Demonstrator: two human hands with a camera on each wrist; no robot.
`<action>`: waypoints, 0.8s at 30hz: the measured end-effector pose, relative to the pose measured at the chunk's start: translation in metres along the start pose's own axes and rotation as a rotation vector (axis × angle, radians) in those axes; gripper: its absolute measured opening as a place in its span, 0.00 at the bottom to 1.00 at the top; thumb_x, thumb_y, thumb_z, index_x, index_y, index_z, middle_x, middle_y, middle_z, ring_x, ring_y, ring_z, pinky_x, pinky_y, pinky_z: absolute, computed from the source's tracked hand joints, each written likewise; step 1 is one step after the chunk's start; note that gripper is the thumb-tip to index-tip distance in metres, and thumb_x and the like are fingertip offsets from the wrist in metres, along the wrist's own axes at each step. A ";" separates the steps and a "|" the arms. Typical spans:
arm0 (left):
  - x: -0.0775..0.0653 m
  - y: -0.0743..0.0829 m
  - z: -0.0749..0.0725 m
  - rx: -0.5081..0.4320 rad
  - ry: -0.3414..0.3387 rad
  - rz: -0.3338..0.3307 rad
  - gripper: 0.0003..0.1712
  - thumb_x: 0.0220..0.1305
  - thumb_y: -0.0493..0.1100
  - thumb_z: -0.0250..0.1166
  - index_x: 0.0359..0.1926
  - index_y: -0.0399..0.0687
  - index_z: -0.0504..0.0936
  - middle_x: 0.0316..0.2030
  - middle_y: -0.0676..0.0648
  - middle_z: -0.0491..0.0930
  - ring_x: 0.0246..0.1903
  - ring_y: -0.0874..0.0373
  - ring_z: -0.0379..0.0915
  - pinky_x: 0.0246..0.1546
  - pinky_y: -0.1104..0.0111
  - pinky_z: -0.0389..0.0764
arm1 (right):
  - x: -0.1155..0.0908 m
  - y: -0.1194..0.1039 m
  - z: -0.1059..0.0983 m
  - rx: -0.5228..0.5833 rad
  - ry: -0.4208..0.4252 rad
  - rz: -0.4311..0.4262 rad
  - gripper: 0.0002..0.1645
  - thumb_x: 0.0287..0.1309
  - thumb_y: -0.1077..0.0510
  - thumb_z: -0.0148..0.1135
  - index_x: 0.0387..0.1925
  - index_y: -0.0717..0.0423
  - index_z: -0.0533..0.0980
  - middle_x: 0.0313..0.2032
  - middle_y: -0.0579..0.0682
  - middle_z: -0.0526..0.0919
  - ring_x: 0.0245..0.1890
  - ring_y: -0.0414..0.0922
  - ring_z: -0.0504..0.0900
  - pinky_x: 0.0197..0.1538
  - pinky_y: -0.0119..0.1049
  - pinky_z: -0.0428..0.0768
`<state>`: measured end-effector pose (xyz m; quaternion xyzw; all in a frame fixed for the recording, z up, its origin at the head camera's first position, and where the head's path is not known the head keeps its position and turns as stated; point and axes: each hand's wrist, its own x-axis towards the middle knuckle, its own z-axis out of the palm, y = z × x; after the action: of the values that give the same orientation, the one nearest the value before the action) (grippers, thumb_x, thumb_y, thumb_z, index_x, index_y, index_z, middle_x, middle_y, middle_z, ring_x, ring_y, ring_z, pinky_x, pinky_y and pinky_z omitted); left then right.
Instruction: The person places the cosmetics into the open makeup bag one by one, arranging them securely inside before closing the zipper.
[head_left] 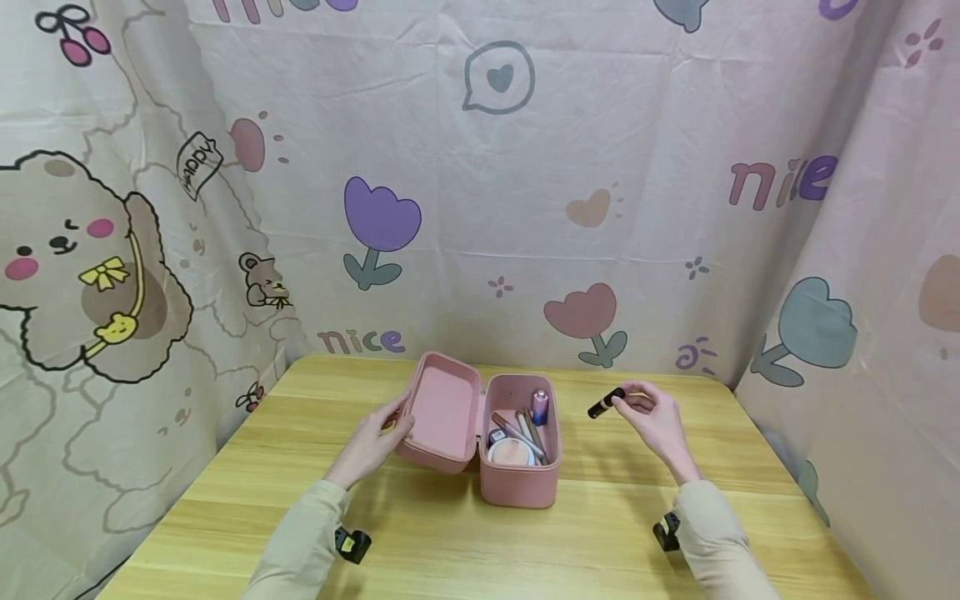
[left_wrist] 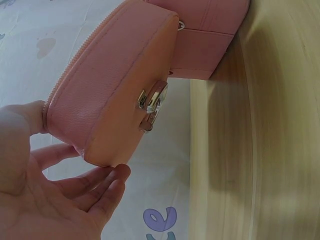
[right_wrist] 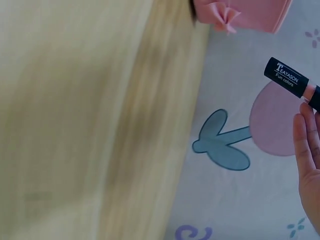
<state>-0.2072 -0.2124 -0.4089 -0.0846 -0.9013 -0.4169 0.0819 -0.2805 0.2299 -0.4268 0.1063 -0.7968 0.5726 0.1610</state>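
Note:
A pink cosmetic case (head_left: 519, 490) stands on the table, its lid (head_left: 442, 407) swung out to the left. My left hand (head_left: 375, 442) grips the lid's outer edge, thumb at the zipped rim (left_wrist: 48, 102) and fingers against the outside. A carry handle with metal fittings (left_wrist: 156, 100) shows on the lid's top. To the right of the case, my right hand (head_left: 654, 417) pinches a black lipstick (right_wrist: 287, 77) with a pink band and white lettering, held tilted above the table. Inside the case are a round powder compact (head_left: 512, 452), several slim pens (head_left: 531, 429) and a pink-and-blue tube (head_left: 540, 407).
The wooden table (head_left: 600, 542) ends at a printed curtain (head_left: 480, 208) behind and at both sides. A pink bow (right_wrist: 222, 15) decorates the case's side. Each wrist carries a small black camera, such as the left one (head_left: 352, 545).

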 end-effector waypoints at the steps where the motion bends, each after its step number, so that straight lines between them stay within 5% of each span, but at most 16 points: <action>1: 0.000 0.000 0.000 -0.001 -0.001 0.000 0.33 0.76 0.47 0.55 0.75 0.39 0.62 0.69 0.29 0.68 0.66 0.33 0.70 0.69 0.45 0.70 | 0.001 -0.002 0.001 0.005 -0.003 0.001 0.19 0.60 0.64 0.69 0.50 0.72 0.77 0.40 0.58 0.87 0.34 0.23 0.83 0.42 0.18 0.83; 11: 0.000 0.000 0.000 -0.012 -0.007 -0.012 0.33 0.76 0.47 0.55 0.75 0.39 0.61 0.69 0.30 0.68 0.67 0.34 0.69 0.70 0.45 0.69 | 0.014 -0.023 0.013 0.027 -0.026 -0.045 0.18 0.59 0.64 0.70 0.47 0.72 0.78 0.37 0.46 0.87 0.33 0.24 0.84 0.42 0.20 0.84; 20: -0.001 0.001 -0.001 -0.003 -0.007 -0.007 0.33 0.76 0.47 0.54 0.75 0.39 0.61 0.70 0.30 0.68 0.67 0.34 0.69 0.70 0.45 0.69 | 0.022 -0.043 0.028 0.034 -0.072 -0.073 0.17 0.59 0.64 0.70 0.46 0.71 0.78 0.44 0.68 0.86 0.34 0.25 0.85 0.42 0.21 0.85; 24: -0.001 0.000 -0.001 -0.001 -0.005 -0.008 0.32 0.76 0.47 0.54 0.75 0.39 0.61 0.69 0.30 0.68 0.67 0.33 0.69 0.70 0.44 0.69 | 0.026 -0.051 0.033 0.003 -0.098 -0.075 0.17 0.59 0.63 0.70 0.47 0.69 0.78 0.47 0.70 0.85 0.34 0.25 0.84 0.42 0.20 0.84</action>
<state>-0.2062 -0.2131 -0.4082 -0.0821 -0.9017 -0.4172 0.0778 -0.2908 0.1822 -0.3823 0.1642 -0.7984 0.5613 0.1433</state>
